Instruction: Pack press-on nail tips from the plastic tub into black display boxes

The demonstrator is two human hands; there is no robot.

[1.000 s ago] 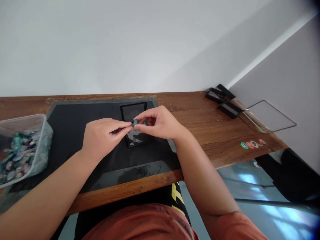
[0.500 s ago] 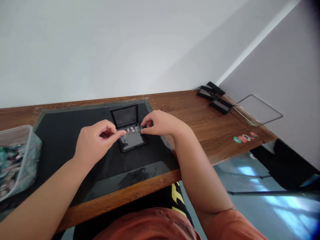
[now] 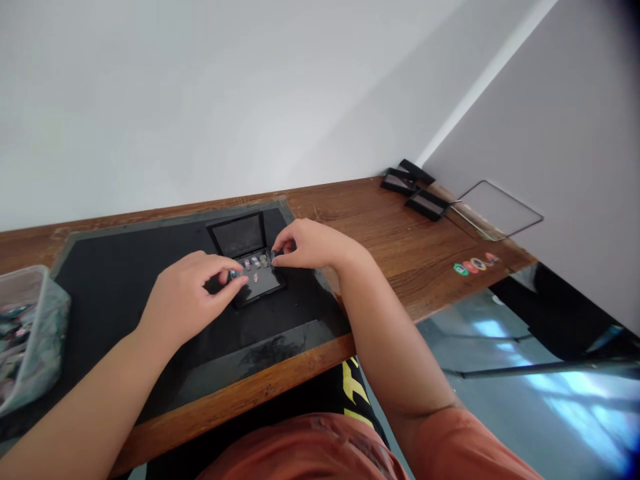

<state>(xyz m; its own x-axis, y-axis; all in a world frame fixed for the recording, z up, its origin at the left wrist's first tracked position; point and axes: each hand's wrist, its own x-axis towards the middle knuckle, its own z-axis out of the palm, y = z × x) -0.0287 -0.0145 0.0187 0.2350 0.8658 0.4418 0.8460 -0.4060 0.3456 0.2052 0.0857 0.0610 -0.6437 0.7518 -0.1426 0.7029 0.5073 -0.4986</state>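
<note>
A small black case lies on the dark mat with its lid tilted up. Inside, several small shiny pieces form a row along the hinge side, and a tiny pinkish piece sits lower on the grey base. At the case's left side, my left hand has its thumb and forefinger closed around a small bluish piece. My right hand pinches the case's right edge near the hinge; its fingertips partly hide a dark spot there.
A clear plastic tub full of small glossy items stands at the left. Black boxes lie at the back right by a thin wire frame. Round coloured stickers are near the table's right end. A white wall rises behind.
The view has shifted slightly. My left hand has moved a little off the case's base, and the tiny pinkish piece shows there now. My right hand has stayed at the case's right edge.
</note>
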